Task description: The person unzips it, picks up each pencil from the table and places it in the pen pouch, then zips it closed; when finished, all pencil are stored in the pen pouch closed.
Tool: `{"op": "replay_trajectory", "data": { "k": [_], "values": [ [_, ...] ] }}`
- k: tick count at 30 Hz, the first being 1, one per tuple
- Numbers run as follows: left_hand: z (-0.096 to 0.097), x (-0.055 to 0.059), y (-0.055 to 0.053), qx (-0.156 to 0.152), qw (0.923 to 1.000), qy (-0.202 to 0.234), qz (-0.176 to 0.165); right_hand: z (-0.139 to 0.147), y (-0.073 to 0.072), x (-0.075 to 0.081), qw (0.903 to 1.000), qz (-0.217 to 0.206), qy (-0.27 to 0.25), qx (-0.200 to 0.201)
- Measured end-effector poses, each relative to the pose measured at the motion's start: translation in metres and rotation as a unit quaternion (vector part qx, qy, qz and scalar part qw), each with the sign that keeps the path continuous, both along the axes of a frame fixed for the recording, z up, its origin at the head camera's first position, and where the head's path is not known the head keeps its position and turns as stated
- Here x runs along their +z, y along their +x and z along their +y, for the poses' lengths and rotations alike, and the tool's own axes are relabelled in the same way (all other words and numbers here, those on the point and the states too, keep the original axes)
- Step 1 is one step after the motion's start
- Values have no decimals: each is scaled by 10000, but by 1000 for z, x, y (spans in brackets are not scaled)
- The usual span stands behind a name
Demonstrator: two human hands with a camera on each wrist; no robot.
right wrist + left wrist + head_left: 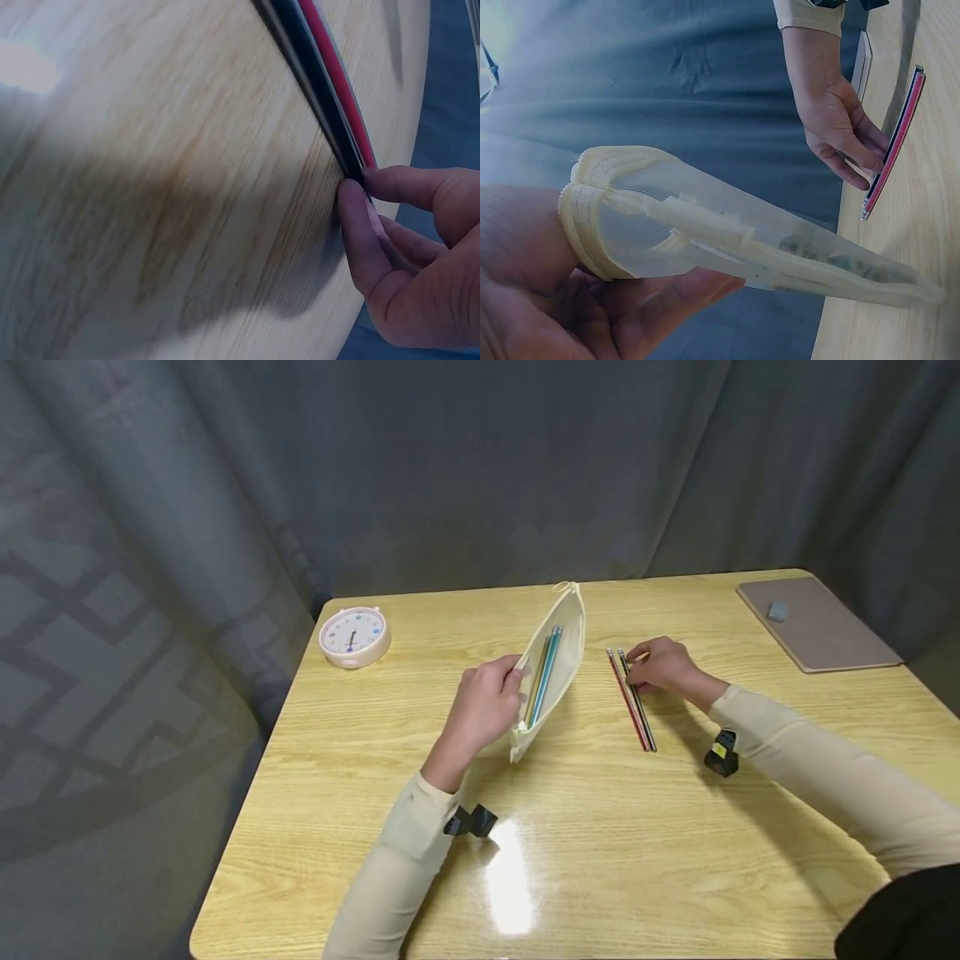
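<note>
A cream zip pouch (pixel 567 656), partly see-through in the left wrist view, is held up off the table with its mouth spread. My left hand (pixel 486 703) grips its near-left edge, fingers curled below it. Inside the pouch lean several pencils (pixel 548 672), blue and brownish ones among them. To the right, a red pencil (pixel 627 700) and a black pencil (pixel 642 718) lie side by side on the wood. At the far end of the black one, my right hand (pixel 662 666) pinches it between thumb and fingertips, as the right wrist view shows.
A round white clock (pixel 355 637) stands at the table's (pixel 360 793) far left. Far right lies a mauve-brown notebook or board (pixel 825 627) with a small blue-grey block (pixel 777 611) on it. Grey curtains (pixel 480 468) hang behind and along the left side.
</note>
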State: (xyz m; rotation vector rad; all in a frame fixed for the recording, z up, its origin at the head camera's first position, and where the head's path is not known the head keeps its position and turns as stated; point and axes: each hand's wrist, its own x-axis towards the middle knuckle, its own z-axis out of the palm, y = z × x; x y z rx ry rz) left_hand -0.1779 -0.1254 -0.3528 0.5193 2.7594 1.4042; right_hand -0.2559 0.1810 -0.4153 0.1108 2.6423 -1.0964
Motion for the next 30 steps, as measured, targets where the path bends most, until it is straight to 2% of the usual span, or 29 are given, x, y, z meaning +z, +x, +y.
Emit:
{"op": "replay_trajectory", "data": {
  "k": [5,7,10,13,16,20,23,26,30],
  "values": [
    [0,1,1,5,10000,-15,-28,1,0,-3,10000,7,51,9],
    [0,-1,1,4,10000,-5,-26,3,2,-1,9997,-127,-203,-95],
    [1,-2,1,28,10000,-8,29,5,4,8,9934,-441,-1011,-313],
    [1,-2,0,73,9999,-40,101,5,6,24,9775,-609,-1959,-501],
    [0,-2,-1,105,9998,-63,147,-1,9,43,9558,-589,-2807,-641],
    [0,-3,-2,129,9999,2,59,-14,14,67,9203,-418,-3792,-864],
    [0,-3,-2,149,9999,28,2,-26,20,81,8968,-313,-4285,-1056],
    [0,-2,-2,149,9999,11,-5,-39,26,91,8830,-223,-4541,-1167],
    [1,-2,-3,138,9999,-23,2,-55,35,98,8771,-96,-4648,-1205]
  ]
}}
